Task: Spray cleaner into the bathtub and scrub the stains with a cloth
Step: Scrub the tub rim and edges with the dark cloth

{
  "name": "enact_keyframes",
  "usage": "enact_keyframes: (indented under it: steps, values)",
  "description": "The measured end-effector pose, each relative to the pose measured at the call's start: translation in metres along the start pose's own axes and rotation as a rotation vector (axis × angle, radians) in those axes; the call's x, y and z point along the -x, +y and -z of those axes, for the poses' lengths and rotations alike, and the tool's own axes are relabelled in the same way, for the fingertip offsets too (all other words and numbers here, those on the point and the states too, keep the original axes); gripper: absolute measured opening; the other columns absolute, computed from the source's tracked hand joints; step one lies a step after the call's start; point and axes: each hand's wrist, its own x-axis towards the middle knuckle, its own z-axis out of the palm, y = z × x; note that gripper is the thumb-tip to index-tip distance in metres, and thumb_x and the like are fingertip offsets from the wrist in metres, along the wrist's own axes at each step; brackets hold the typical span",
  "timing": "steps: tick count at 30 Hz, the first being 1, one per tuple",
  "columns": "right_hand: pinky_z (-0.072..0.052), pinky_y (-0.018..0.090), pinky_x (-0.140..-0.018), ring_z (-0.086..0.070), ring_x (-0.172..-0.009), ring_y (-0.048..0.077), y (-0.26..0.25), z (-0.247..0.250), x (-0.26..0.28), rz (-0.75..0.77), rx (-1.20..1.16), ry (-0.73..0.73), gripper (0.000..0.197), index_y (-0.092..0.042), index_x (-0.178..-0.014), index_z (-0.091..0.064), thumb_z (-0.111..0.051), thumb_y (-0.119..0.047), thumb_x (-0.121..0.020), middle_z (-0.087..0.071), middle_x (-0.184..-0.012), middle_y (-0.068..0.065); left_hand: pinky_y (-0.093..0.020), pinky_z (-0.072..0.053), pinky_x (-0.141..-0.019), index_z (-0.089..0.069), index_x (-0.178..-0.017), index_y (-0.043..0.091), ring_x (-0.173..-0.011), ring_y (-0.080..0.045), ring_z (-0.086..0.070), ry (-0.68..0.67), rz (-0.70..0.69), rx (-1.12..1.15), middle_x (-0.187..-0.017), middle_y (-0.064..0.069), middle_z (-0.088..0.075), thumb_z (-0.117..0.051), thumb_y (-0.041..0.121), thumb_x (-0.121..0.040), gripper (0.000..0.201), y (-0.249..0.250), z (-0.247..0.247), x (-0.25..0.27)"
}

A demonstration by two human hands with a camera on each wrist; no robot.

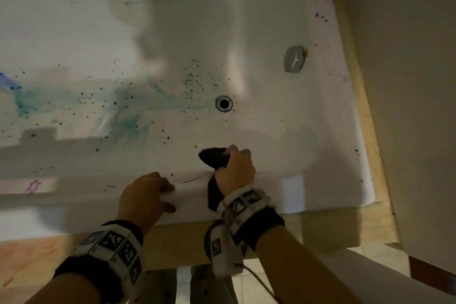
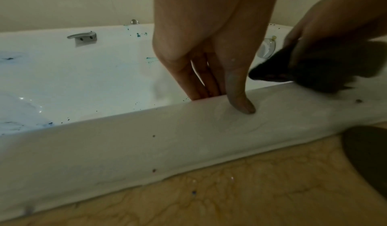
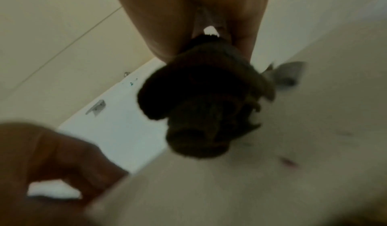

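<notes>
My right hand (image 1: 234, 168) has its grip wrapped around a dark cloth (image 1: 213, 157), fingers curled over the bunched fabric; part of the cloth sticks out toward the drain (image 1: 224, 103) and a tail of it hangs back over the bathtub (image 1: 291, 190) rim toward my wrist. In the right wrist view the cloth (image 3: 207, 107) is a blurred dark wad under the palm, so I cannot tell whether it touches the tub wall. My left hand (image 1: 145, 192) sits on the rim just to the left of the cloth, holding nothing: in the left wrist view the thumb (image 2: 240, 100) presses flat on top of the rim while the straight fingers (image 2: 201, 82) reach down the inner wall. The tub floor to the left of the drain carries teal smears (image 1: 128, 116) and scattered dark specks, with a blue mark at the far left edge. A short purple streak (image 1: 190, 179) lies on the rim between my two hands. Beyond the drain, up the end wall, sits a round metal overflow cap (image 1: 293, 59). A metal grab handle (image 2: 82, 37) is fixed on the far wall of the tub.
</notes>
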Motion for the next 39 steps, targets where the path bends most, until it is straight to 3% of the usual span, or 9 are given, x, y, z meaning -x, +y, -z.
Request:
enact_keyframes:
  steps: [6, 11, 14, 16, 20, 24, 28, 34, 39]
  values:
    - [-0.044, 0.020, -0.068, -0.058, -0.082, 0.025, 0.025, 0.046, -0.015, 0.388, -0.134, 0.251, 0.014, -0.005, -0.089, -0.059, -0.055, 0.000, -0.076, -0.055, -0.099, 0.013, -0.023, -0.039, -0.090, -0.061, -0.122, 0.024, -0.110, -0.017, -0.052, -0.027, -0.058, 0.059, -0.117, 0.003, -0.055, -0.071, 0.026, -0.079, 0.044, -0.009, 0.004, -0.001]
    - [-0.047, 0.016, -0.065, -0.060, -0.075, 0.019, 0.065, 0.035, 0.034, 0.785, 0.245, -0.044, 0.015, -0.015, -0.091, -0.058, -0.063, -0.018, -0.076, -0.048, -0.106, 0.004, -0.022, -0.039, -0.090, -0.060, -0.122, 0.024, -0.109, -0.016, -0.053, -0.031, -0.077, 0.077, -0.115, 0.004, -0.057, -0.071, 0.025, -0.080, 0.043, -0.015, 0.001, -0.004]
    - [-0.055, 0.020, -0.049, -0.066, -0.072, 0.016, 0.081, -0.002, 0.041, 0.830, 0.588, -0.228, 0.068, -0.030, -0.088, -0.059, -0.093, -0.033, -0.029, -0.057, -0.104, 0.000, -0.021, -0.039, -0.090, -0.060, -0.122, 0.024, -0.110, -0.016, -0.052, -0.015, -0.089, 0.092, -0.117, 0.004, -0.056, -0.070, 0.024, -0.080, 0.043, -0.015, 0.000, -0.005]
    - [-0.053, 0.023, -0.043, -0.067, -0.073, 0.019, 0.078, -0.012, 0.039, 0.824, 0.635, -0.203, 0.082, -0.028, -0.092, -0.053, -0.093, -0.030, -0.020, -0.055, -0.105, 0.003, -0.021, -0.039, -0.089, -0.060, -0.122, 0.023, -0.109, -0.016, -0.053, -0.006, -0.091, 0.107, -0.116, 0.004, -0.057, -0.070, 0.024, -0.080, 0.042, -0.016, 0.000, -0.006]
    - [-0.055, 0.028, -0.047, -0.066, -0.073, 0.028, 0.048, -0.013, 0.024, 0.748, 0.603, -0.078, 0.058, -0.016, -0.089, -0.066, -0.091, -0.016, -0.036, -0.064, -0.099, 0.012, -0.024, -0.042, -0.091, -0.062, -0.120, 0.021, -0.107, -0.018, -0.053, -0.011, -0.073, 0.140, -0.114, 0.002, -0.058, -0.073, 0.023, -0.078, 0.043, -0.019, -0.002, -0.007]
    - [-0.045, 0.034, -0.089, -0.052, -0.103, 0.031, 0.012, 0.004, -0.021, 0.563, 0.434, 0.000, 0.031, -0.007, -0.117, -0.054, -0.055, -0.003, -0.086, -0.043, -0.126, 0.012, -0.024, -0.040, -0.093, -0.059, -0.124, 0.023, -0.111, -0.018, -0.051, -0.018, -0.099, 0.093, -0.119, 0.002, -0.055, -0.069, 0.025, -0.082, 0.044, -0.017, -0.002, -0.005]
    - [-0.041, 0.026, -0.073, -0.056, -0.084, 0.030, 0.012, 0.035, -0.025, 0.664, 0.250, 0.034, 0.022, -0.002, -0.099, -0.062, -0.055, 0.007, -0.080, -0.050, -0.114, 0.014, -0.025, -0.039, -0.093, -0.060, -0.122, 0.024, -0.111, -0.018, -0.051, -0.017, -0.092, 0.095, -0.117, 0.002, -0.055, -0.071, 0.026, -0.080, 0.043, -0.019, 0.000, -0.008]
    - [-0.052, 0.035, -0.078, -0.055, -0.099, 0.032, 0.045, 0.009, 0.025, 0.862, 0.593, -0.357, 0.028, -0.009, -0.109, -0.059, -0.063, -0.005, -0.082, -0.046, -0.122, 0.013, -0.023, -0.039, -0.090, -0.060, -0.121, 0.025, -0.111, -0.017, -0.052, -0.046, -0.092, 0.057, -0.117, 0.003, -0.055, -0.072, 0.029, -0.078, 0.045, -0.016, 0.004, -0.010]
    - [-0.050, 0.039, -0.079, -0.055, -0.089, 0.033, 0.037, 0.001, 0.000, 0.658, 0.314, -0.100, 0.026, -0.005, -0.106, -0.058, -0.058, 0.000, -0.081, -0.048, -0.115, 0.015, -0.025, -0.040, -0.096, -0.056, -0.125, 0.023, -0.116, -0.018, -0.050, -0.112, -0.122, -0.076, -0.124, 0.000, -0.051, -0.070, 0.030, -0.081, 0.047, -0.001, 0.011, -0.016]
